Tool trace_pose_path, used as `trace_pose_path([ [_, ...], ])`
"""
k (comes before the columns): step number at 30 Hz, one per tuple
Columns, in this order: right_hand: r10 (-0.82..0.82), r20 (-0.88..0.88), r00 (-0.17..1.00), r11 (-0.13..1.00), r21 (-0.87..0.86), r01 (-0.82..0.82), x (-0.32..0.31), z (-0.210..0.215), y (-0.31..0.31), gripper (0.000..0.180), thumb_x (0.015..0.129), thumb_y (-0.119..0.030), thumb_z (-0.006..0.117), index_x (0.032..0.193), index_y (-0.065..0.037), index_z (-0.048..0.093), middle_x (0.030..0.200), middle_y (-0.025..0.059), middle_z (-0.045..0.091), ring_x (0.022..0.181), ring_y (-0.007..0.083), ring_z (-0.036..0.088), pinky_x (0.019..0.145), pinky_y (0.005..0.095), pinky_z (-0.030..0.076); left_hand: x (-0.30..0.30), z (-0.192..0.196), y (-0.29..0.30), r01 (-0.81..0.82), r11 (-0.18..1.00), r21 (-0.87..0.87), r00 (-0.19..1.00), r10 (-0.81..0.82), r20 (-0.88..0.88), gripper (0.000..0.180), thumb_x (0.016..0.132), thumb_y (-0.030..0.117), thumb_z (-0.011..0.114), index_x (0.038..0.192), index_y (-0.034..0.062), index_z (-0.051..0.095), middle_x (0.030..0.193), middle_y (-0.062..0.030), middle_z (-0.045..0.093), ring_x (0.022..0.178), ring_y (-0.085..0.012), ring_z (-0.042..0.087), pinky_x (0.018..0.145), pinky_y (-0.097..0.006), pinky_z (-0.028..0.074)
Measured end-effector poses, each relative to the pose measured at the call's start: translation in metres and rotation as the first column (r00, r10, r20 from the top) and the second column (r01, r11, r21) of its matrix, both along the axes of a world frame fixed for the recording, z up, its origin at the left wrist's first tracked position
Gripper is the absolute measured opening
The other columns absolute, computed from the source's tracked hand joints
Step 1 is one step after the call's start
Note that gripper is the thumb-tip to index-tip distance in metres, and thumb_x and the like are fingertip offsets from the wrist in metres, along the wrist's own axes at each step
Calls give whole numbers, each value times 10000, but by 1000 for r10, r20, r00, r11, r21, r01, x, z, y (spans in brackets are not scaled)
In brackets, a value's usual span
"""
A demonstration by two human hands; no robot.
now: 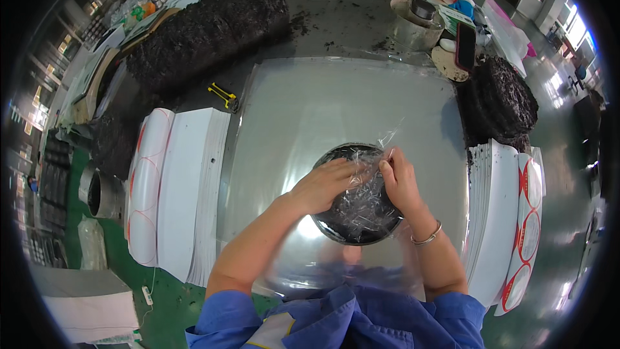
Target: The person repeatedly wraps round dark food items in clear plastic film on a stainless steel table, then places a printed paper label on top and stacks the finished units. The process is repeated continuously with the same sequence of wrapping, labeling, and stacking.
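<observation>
A round, flat black disc (323, 225) with a shiny surface lies on the clear sheeting in front of me. Crinkled clear plastic film (369, 205) is bunched over its top. My left hand (328, 184) rests on the film at the disc's left side, palm down with the fingers stretched out. At the upper right edge, my right hand (399, 178) pinches a gathered bit of the film between thumb and fingers. A bracelet circles the right wrist. Clear plastic sheeting (290, 103) covers the table under the disc.
White paper stacks (190, 187) and rolls of round red-edged labels (150, 187) flank the sheeting. A yellow cutter (223, 97) lies at far left, beneath a long black fibrous roll (206, 32). At far right are a black stack (500, 100), a phone (465, 46) and a metal ring (413, 29).
</observation>
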State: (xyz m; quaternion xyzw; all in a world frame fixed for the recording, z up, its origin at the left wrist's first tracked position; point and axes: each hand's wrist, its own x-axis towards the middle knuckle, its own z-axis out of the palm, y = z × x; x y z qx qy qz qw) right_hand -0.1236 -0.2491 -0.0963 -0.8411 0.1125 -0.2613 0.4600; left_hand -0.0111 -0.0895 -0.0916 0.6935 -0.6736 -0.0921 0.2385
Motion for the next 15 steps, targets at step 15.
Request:
trace_pose_path([
  [15, 320, -8, 947, 891, 342, -298, -32, 10, -9, 96, 789, -26, 503, 870, 9, 542, 884, 134, 582, 874, 320, 540, 844, 356, 407, -5, -18, -5, -17, 994, 107, 986, -1, 168, 673, 705, 5, 561, 1324, 100, 316, 1382, -126, 290, 1267, -264, 303, 1060, -379, 225],
])
